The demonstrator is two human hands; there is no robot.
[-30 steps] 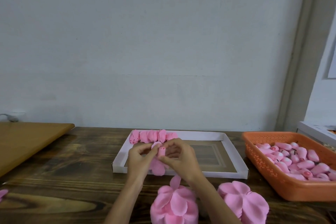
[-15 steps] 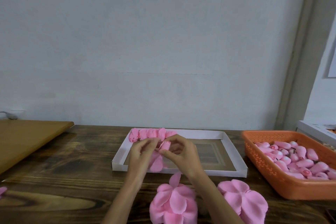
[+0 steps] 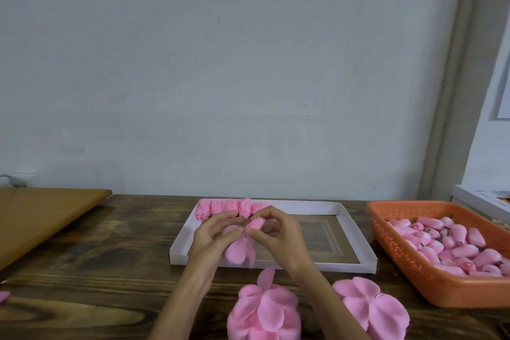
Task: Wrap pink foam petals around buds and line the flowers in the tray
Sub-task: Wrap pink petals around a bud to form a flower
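Both hands meet above the near left part of the white tray (image 3: 358, 237). My left hand (image 3: 212, 237) and my right hand (image 3: 278, 237) pinch one pink flower (image 3: 255, 223) between them, its bud partly wrapped. Loose petals (image 3: 236, 252) of that flower hang down below my fingers. A row of several finished pink flowers (image 3: 231, 208) lies along the tray's far left edge. Two stacks of pink foam petals (image 3: 263, 312) (image 3: 371, 309) sit on the table close to me.
An orange perforated basket (image 3: 397, 246) full of pink buds (image 3: 452, 248) stands at the right. A light wooden board (image 3: 41, 215) lies at the left on the dark wooden table (image 3: 96, 270). A single pink petal (image 3: 3, 297) shows at the left edge. A wall stands behind.
The petals have been folded further up around the bud, so its round tip is now covered. Both hands stayed over the tray's near left part.
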